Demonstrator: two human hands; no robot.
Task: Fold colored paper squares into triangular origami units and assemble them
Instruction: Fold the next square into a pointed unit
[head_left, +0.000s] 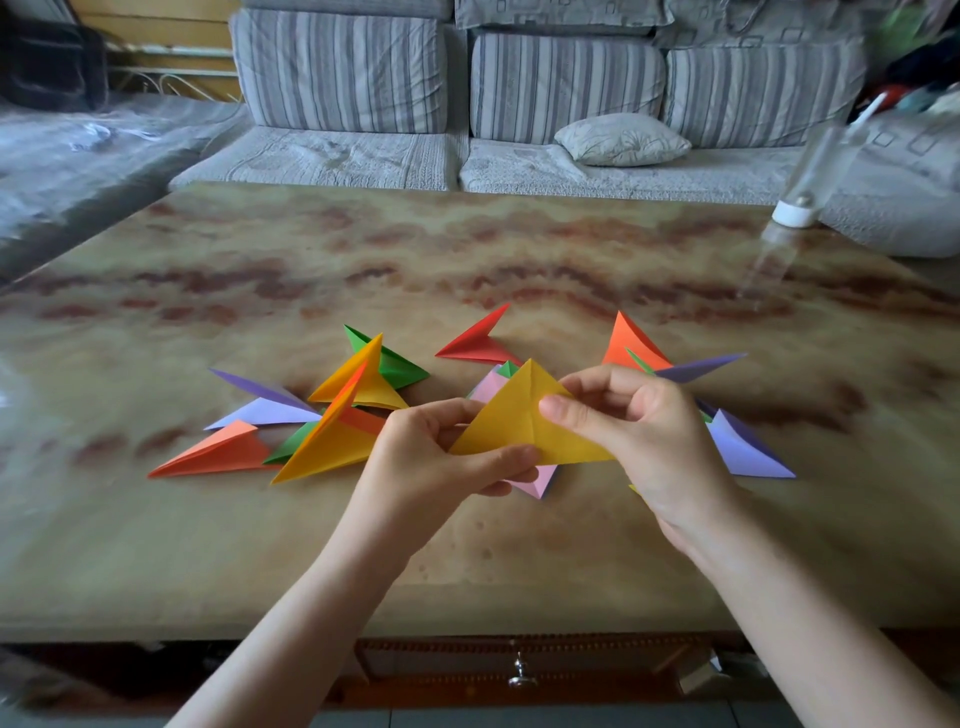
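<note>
I hold a yellow folded paper triangle (514, 421) above the table, point up, with a crease down its middle. My left hand (441, 457) pinches its lower left edge. My right hand (639, 431) pinches its right half, thumb on the front face. Under it lies a pink folded piece (537, 480). Several finished triangular units lie on the table: yellow (322, 441), orange (218, 452), green (397, 364), purple (265, 410) at the left, red (475, 340) behind, orange (631, 345) and purple (743, 447) at the right.
The marble-patterned table (467, 249) stretches far back. A clear bottle with a white cap (795, 208) stands at its back right edge. A striped grey sofa (467, 104) with a small cushion (621, 139) is behind. A drawer knob (519, 673) shows under the front edge.
</note>
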